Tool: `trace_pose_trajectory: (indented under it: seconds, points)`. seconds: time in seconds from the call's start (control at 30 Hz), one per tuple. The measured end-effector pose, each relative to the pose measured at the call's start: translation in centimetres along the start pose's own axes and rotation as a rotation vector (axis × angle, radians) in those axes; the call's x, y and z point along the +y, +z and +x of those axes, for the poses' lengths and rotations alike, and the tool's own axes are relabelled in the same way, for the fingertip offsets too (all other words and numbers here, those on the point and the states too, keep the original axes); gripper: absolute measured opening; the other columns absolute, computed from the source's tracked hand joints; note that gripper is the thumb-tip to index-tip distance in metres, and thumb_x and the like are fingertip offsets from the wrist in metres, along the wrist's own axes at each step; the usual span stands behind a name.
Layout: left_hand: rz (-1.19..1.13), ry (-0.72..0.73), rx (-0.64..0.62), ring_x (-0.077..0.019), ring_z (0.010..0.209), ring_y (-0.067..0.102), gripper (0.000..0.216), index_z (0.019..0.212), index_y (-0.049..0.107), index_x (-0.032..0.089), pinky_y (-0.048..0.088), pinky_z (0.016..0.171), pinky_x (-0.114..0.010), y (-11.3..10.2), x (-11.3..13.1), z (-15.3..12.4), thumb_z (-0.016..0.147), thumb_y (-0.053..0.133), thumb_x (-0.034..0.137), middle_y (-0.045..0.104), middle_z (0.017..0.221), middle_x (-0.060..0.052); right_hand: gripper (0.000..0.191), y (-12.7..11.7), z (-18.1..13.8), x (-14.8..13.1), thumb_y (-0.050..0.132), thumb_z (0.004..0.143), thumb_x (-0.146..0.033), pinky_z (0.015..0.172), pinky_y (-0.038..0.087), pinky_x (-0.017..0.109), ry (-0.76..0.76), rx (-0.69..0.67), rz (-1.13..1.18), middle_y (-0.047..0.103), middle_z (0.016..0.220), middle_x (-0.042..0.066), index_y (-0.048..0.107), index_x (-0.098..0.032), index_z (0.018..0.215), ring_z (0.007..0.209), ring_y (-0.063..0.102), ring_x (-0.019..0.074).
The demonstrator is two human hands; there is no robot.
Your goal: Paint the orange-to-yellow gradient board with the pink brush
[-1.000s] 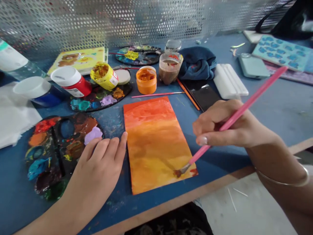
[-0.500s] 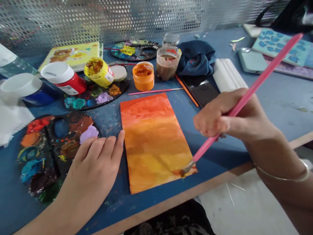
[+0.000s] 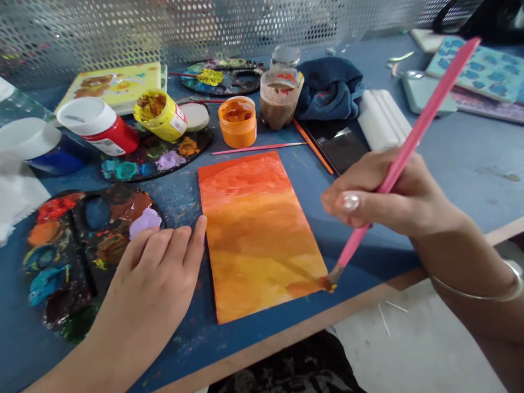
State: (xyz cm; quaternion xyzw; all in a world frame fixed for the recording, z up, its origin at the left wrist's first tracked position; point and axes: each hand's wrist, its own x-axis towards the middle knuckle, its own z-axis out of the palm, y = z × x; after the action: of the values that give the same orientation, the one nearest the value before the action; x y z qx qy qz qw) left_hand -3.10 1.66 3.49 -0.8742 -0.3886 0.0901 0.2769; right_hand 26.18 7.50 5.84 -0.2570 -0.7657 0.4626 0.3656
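Note:
A small canvas (image 3: 254, 234) painted from red-orange at the top to yellow at the bottom lies flat on the blue table. My right hand (image 3: 376, 194) is closed around a pink paintbrush (image 3: 421, 125), whose bristles touch the canvas's lower right corner over a darker orange patch. My left hand (image 3: 158, 273) lies flat and open, holding nothing, with one fingertip against the canvas's left edge. Its other fingers reach over the edge of a dark palette (image 3: 88, 240) with several blobs of paint. The left fingertips are partly hidden by the hand.
Behind the canvas stand an orange paint jar (image 3: 237, 123), a yellow jar (image 3: 159, 114) lying tilted on a second palette (image 3: 143, 173), a red jar (image 3: 100, 128) and a cup of murky water (image 3: 279, 101). A thin pink brush (image 3: 257, 148) lies near a blue cloth (image 3: 329, 90).
My right hand has drawn the brush tip rightward to the canvas corner, and the darker orange patch there is broader. My left hand keeps its place by the canvas edge.

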Motion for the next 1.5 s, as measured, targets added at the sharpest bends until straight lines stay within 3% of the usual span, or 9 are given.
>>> trace_pose_trajectory:
  seconds: [0.23,0.4,0.57,0.7,0.87,1.0,1.17,1.3,1.5]
  points:
    - [0.021,0.000,-0.004,-0.0287,0.082,0.052,0.050,0.127,0.054,0.001,0.049,0.076,-0.043,0.11,0.02,-0.17,0.086,0.026,0.001,0.058,0.088,-0.014,0.041,0.42,0.19,-0.14,0.061,0.090,-0.032,0.043,0.034,0.023,-0.002,-0.051,0.002,0.041,0.052,-0.006,0.043,-0.018,0.054,0.046,0.040,0.0053]
    - [0.028,0.019,0.030,-0.0299,0.080,0.051,0.049,0.126,0.054,-0.002,0.048,0.071,-0.043,0.04,0.01,0.07,0.084,0.029,-0.001,0.058,0.087,-0.015,0.045,0.36,0.07,0.05,0.056,0.092,-0.034,0.043,0.033,0.023,-0.017,0.107,-0.004,0.037,0.051,-0.007,0.041,-0.017,0.054,0.044,0.038,0.0046]
    - [0.042,0.021,0.008,-0.0301,0.081,0.050,0.050,0.129,0.052,-0.001,0.047,0.074,-0.043,0.18,0.00,-0.02,0.084,0.029,0.000,0.056,0.085,-0.014,0.046,0.32,0.24,0.17,0.057,0.091,-0.037,0.043,0.034,0.024,0.016,0.014,-0.027,0.039,0.051,-0.006,0.042,-0.017,0.053,0.046,0.039,0.0048]
    - [0.038,0.020,0.004,-0.0297,0.080,0.049,0.050,0.129,0.051,-0.002,0.047,0.071,-0.042,0.15,-0.02,-0.07,0.085,0.027,0.000,0.055,0.084,-0.013,0.048,0.12,0.24,0.23,0.056,0.092,-0.040,0.043,0.034,0.024,0.017,0.186,-0.045,0.037,0.048,-0.007,0.043,-0.018,0.051,0.043,0.036,0.0047]
    - [0.056,0.018,-0.024,-0.0302,0.081,0.049,0.050,0.129,0.050,-0.001,0.047,0.071,-0.042,-0.07,0.02,0.11,0.085,0.028,0.001,0.054,0.085,-0.013,0.047,0.03,0.20,0.42,0.057,0.090,-0.043,0.044,0.037,0.024,0.020,0.075,-0.016,0.041,0.049,-0.007,0.047,-0.019,0.052,0.044,0.041,0.0055]
    - [0.047,0.027,-0.028,-0.0302,0.080,0.049,0.050,0.129,0.050,-0.002,0.046,0.071,-0.042,-0.16,0.03,0.11,0.084,0.028,0.001,0.055,0.087,-0.015,0.046,-0.09,0.09,0.42,0.056,0.090,-0.043,0.041,0.034,0.026,-0.023,0.244,-0.010,0.040,0.047,-0.006,0.050,-0.020,0.052,0.041,0.040,0.0065]
    - [0.070,0.020,-0.045,-0.0297,0.081,0.050,0.052,0.132,0.049,-0.001,0.046,0.073,-0.042,-0.08,0.02,0.01,0.084,0.027,0.001,0.054,0.086,-0.014,0.046,0.00,0.01,0.17,0.055,0.092,-0.041,0.042,0.033,0.026,-0.010,0.128,-0.056,0.040,0.049,-0.005,0.046,-0.020,0.052,0.044,0.042,0.0077]
    - [0.061,0.006,-0.069,-0.0285,0.082,0.050,0.052,0.132,0.050,0.001,0.047,0.076,-0.042,-0.09,0.06,-0.01,0.086,0.025,0.003,0.054,0.085,-0.012,0.046,0.03,-0.05,0.09,0.057,0.090,-0.042,0.044,0.037,0.028,-0.045,0.282,-0.040,0.040,0.048,-0.006,0.046,-0.020,0.051,0.041,0.040,0.0080]
    - [0.008,-0.009,-0.097,-0.0275,0.083,0.052,0.054,0.133,0.048,0.001,0.049,0.078,-0.043,-0.40,0.01,0.03,0.088,0.019,0.002,0.056,0.087,-0.013,0.047,0.03,-0.10,-0.02,0.059,0.090,-0.038,0.048,0.042,0.027,-0.012,0.169,-0.090,0.040,0.049,-0.006,0.046,-0.019,0.049,0.044,0.042,0.0072]
